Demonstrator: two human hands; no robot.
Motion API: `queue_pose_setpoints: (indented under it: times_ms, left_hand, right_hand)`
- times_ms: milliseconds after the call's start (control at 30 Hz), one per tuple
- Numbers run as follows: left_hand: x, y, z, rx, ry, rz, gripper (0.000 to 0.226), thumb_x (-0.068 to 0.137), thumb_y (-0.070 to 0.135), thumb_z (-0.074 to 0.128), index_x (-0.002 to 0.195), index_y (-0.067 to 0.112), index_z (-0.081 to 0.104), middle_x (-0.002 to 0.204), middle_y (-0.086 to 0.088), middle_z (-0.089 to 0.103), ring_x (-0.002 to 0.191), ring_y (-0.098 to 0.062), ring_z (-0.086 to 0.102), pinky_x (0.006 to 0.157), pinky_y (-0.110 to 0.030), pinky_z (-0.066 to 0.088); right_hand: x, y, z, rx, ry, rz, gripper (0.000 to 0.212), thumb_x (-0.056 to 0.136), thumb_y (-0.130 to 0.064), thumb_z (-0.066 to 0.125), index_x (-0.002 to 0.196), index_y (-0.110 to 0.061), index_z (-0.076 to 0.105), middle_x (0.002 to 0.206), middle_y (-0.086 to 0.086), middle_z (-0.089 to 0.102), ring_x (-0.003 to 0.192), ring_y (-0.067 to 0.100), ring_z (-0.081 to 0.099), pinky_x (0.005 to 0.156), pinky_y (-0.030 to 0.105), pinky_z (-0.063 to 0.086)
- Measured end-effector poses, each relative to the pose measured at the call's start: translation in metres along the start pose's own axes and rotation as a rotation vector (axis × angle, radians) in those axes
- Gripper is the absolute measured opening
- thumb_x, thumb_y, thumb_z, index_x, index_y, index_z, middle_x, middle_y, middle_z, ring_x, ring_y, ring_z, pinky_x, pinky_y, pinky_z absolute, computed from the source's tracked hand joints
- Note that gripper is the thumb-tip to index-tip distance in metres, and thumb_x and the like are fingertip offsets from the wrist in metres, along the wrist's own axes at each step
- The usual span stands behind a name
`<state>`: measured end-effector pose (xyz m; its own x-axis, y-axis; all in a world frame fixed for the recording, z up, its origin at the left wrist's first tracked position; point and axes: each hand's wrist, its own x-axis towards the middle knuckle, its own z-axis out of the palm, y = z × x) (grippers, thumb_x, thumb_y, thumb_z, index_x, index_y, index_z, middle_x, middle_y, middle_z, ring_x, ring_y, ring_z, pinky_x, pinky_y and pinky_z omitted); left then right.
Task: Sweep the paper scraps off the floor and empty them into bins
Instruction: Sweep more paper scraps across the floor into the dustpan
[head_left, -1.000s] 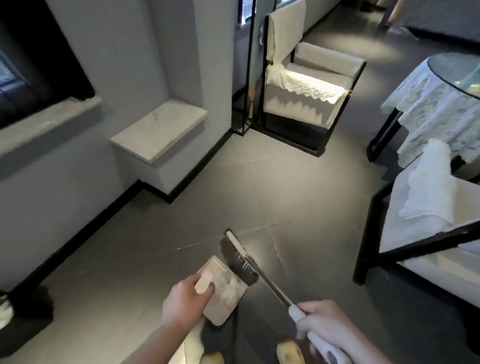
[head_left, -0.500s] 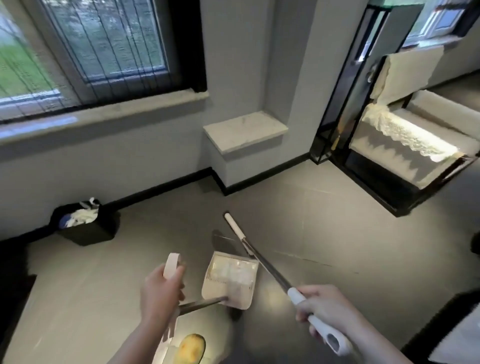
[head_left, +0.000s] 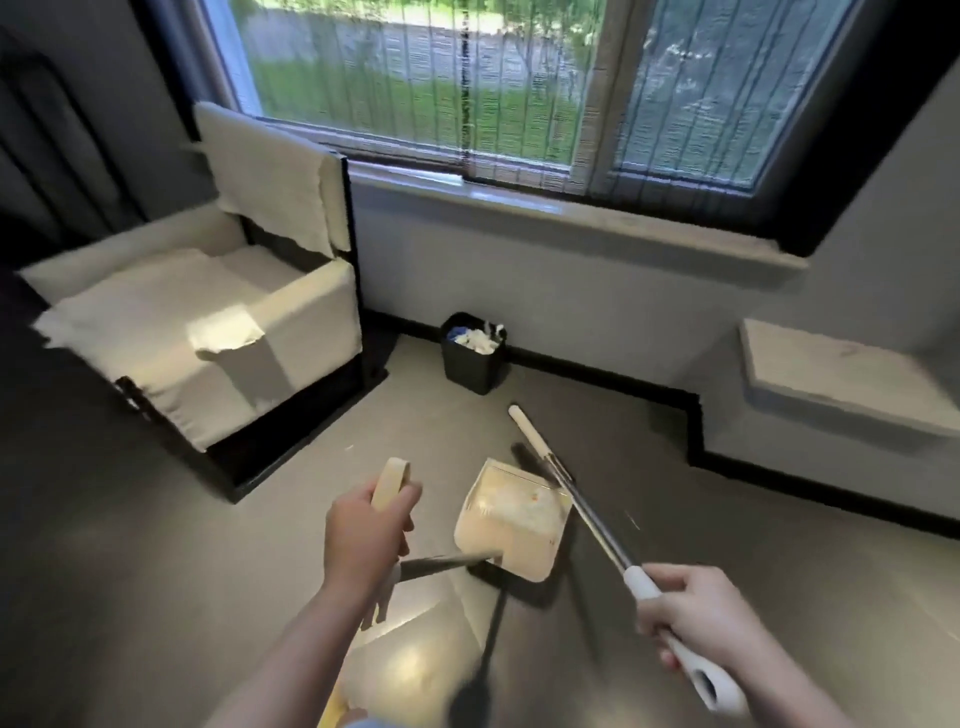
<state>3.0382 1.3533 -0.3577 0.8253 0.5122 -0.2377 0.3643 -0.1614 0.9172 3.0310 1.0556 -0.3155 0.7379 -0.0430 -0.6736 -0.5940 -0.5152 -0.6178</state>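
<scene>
Dustpan and broom were held short of the bin.
The dustpan (head_left: 511, 525) handle was gripped by the left hand (head_left: 363, 535), the broom (head_left: 582, 506) handle by the right hand (head_left: 701, 618); paper scraps (head_left: 519, 506) were held in the pan, near the black bin (head_left: 474, 353).

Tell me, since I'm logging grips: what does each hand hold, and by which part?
The left hand grips the dustpan by its cream handle's top. The right hand grips the broom by its white handle end.
</scene>
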Motion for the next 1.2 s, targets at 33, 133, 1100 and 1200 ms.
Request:
queue_pose_setpoints:
  times_ms: [33, 133, 1100, 1200]
  left_hand:
    - [0.001, -0.004, -0.017, -0.002, 0.038, -0.008, 0.027, 0.087, 0.02, 0.069, 0.063, 0.009, 0.061, 0.05, -0.003, 0.058, 0.039, -0.017, 0.053, 0.047, -0.027, 0.042]
    - [0.009, -0.016, -0.068, -0.009, 0.149, -0.03, 0.03, 0.087, 0.021, 0.069, 0.061, 0.01, 0.06, 0.05, -0.002, 0.059, 0.039, -0.015, 0.053, 0.048, -0.028, 0.043]
    - [0.119, -0.136, -0.467, -0.245, 0.949, -0.361, 0.021, 0.09, 0.021, 0.068, 0.077, 0.006, 0.066, 0.062, -0.008, 0.059, 0.052, -0.021, 0.053, 0.046, -0.027, 0.043]
    - [0.148, -0.136, -0.483, -0.285, 1.011, -0.404, 0.025, 0.089, 0.022, 0.068, 0.072, 0.005, 0.063, 0.058, -0.005, 0.058, 0.047, -0.019, 0.05, 0.05, -0.028, 0.042]
  right_hand:
    - [0.002, -0.014, 0.012, -0.021, -0.031, -0.017, 0.032, 0.062, 0.008, 0.063, 0.084, -0.01, 0.076, 0.054, 0.006, 0.06, 0.042, 0.025, 0.054, 0.046, 0.026, 0.044]
    - [0.009, -0.055, 0.055, -0.086, -0.125, -0.07, 0.033, 0.065, 0.009, 0.062, 0.088, -0.011, 0.077, 0.051, 0.004, 0.059, 0.039, 0.022, 0.052, 0.042, 0.023, 0.043]
    - [0.067, -0.355, 0.529, -0.486, -0.682, -0.194, 0.027, 0.065, 0.015, 0.06, 0.09, 0.024, 0.061, 0.062, 0.02, 0.052, 0.033, 0.021, 0.045, 0.035, 0.019, 0.034]
    - [0.078, -0.4, 0.566, -0.493, -0.741, -0.242, 0.021, 0.067, 0.015, 0.06, 0.087, 0.02, 0.064, 0.061, 0.02, 0.055, 0.032, 0.02, 0.046, 0.033, 0.017, 0.033]
